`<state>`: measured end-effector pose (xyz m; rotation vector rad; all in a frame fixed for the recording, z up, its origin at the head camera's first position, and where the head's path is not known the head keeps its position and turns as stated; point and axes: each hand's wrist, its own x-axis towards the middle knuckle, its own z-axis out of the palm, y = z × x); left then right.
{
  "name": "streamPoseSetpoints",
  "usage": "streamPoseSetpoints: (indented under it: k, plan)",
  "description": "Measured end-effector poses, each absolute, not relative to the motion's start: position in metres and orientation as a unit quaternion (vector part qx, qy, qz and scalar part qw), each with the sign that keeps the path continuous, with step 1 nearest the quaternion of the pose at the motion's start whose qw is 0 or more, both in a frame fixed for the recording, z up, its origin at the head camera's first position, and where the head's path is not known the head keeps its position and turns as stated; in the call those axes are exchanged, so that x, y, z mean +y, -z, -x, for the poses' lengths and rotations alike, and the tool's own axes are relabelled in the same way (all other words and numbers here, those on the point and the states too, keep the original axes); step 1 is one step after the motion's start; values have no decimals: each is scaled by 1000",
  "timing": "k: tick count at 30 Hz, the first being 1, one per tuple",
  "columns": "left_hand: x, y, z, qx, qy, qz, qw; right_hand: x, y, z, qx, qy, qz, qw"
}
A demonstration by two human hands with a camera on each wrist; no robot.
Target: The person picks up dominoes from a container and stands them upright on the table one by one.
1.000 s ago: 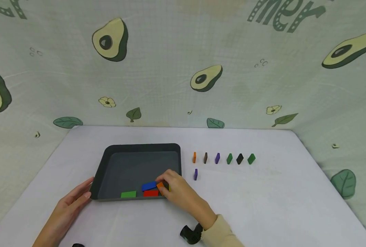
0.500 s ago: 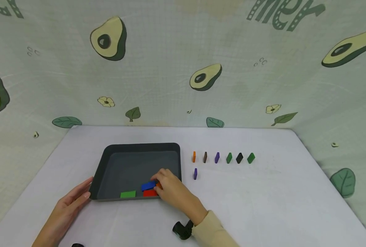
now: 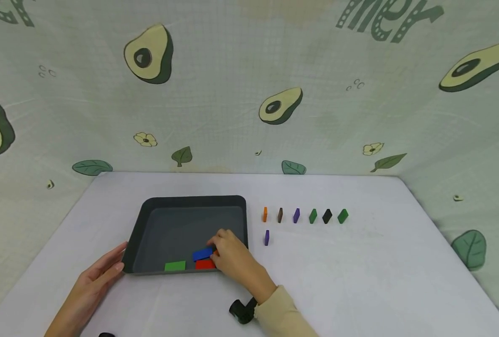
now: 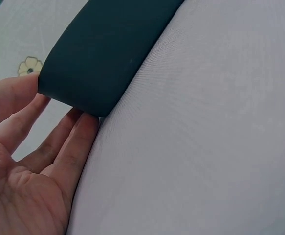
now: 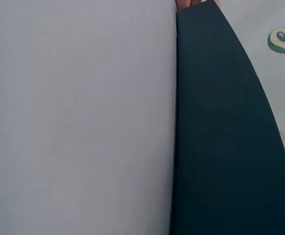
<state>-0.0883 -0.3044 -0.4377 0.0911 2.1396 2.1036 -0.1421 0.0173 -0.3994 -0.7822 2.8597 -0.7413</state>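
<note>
A dark grey tray (image 3: 161, 201) lies on the white table. My left hand (image 3: 93, 281) is at its front left corner, with the fingers (image 4: 83, 132) nearly straight against the wall. Inside the front right of the tray, my right hand (image 3: 234, 257) pinches an orange domino block (image 3: 216, 252), mostly hidden by the fingers. Just left of that hand are a blue block (image 3: 202, 254) and a red block (image 3: 205, 264). A light green block (image 3: 175, 266) lies farther left along the front wall. The tray's outer wall (image 5: 225, 122) fills much of the right wrist view.
Right of the tray, thin blocks stand upright in a row, from an orange one (image 3: 265, 215) to a dark green one (image 3: 343, 216). A purple block (image 3: 267, 238) stands in front of the row's left end. A black wrist device (image 3: 242, 311) is by the right sleeve.
My right hand has shifted slightly left inside the tray, with the orange block now largely covered by its fingers. The left hand and the tray have stayed put.
</note>
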Motion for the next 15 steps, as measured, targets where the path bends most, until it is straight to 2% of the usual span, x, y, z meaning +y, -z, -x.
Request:
streamPoseSetpoints:
  k: [15]
  plan:
    - [-305,438,89,710,-700,-33,72,16,402,144,937,257,233,47]
